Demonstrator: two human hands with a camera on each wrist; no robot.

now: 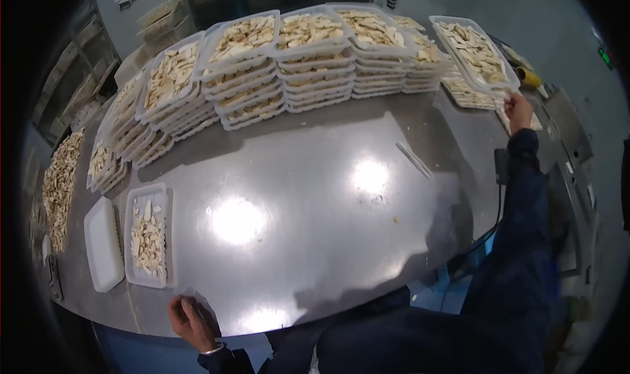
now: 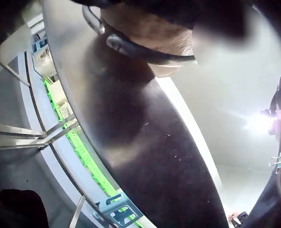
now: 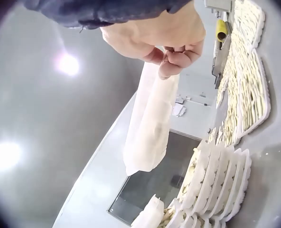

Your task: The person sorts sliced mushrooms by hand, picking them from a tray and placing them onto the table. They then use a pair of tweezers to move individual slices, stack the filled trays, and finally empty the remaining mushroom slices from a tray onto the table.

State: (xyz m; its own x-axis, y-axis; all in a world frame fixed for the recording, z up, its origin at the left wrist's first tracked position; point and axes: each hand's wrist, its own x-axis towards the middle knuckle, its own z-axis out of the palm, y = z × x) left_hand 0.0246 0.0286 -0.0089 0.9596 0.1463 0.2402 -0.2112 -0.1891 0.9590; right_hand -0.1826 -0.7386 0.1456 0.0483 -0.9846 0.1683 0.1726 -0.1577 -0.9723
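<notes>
At the far right, my right hand (image 1: 518, 111) pinches the near edge of a white plastic tray (image 1: 476, 54) filled with pale dried slices. In the right wrist view, thumb and fingers of that hand (image 3: 164, 38) grip the rim, and the tray (image 3: 152, 121) hangs tilted with its outer side showing. My left hand (image 1: 190, 321) rests by the table's near edge, fingers loosely curled around nothing. Just beyond it stands a white tray (image 1: 165, 239) part filled with small slices (image 1: 148, 239). Beside that lies an upturned white tray (image 1: 104, 246).
Stacked trays of slices (image 1: 246, 36) line the back of the steel table (image 1: 315, 197). Flat trays (image 1: 467, 97) lie under the held one. White tweezers (image 1: 415, 159) lie on the right half. A heap of loose slices (image 1: 62, 184) is at far left.
</notes>
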